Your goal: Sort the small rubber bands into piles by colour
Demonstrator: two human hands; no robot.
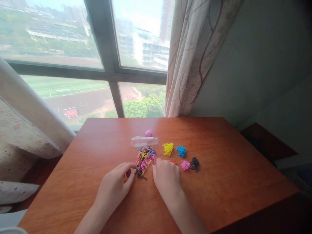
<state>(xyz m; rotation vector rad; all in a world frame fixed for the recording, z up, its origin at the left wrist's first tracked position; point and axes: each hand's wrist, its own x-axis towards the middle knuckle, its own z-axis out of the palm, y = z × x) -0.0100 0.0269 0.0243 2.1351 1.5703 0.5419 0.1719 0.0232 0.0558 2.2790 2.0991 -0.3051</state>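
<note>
A mixed pile of small coloured rubber bands (145, 156) lies on the wooden table between my hands. My left hand (119, 178) is at its left edge, thumb and forefinger pinched on dark bands. On the other side, my right hand (166, 174) has its fingers curled down onto the pile's right edge, closed on a pinkish band; its fingertips are partly hidden. To the right lie single-colour heaps: yellow bands (168, 149), blue bands (181, 151), pink bands (185, 165) and black bands (195, 164). Red bands (173, 162) show partly behind my right hand.
Behind the pile lies a clear plastic bottle-shaped container (144, 141), with a pink object (149, 133) just beyond it. The wooden table (219, 195) ends at a window (107, 74) flanked by curtains (187, 58). A white rim (12, 230) shows at the lower left.
</note>
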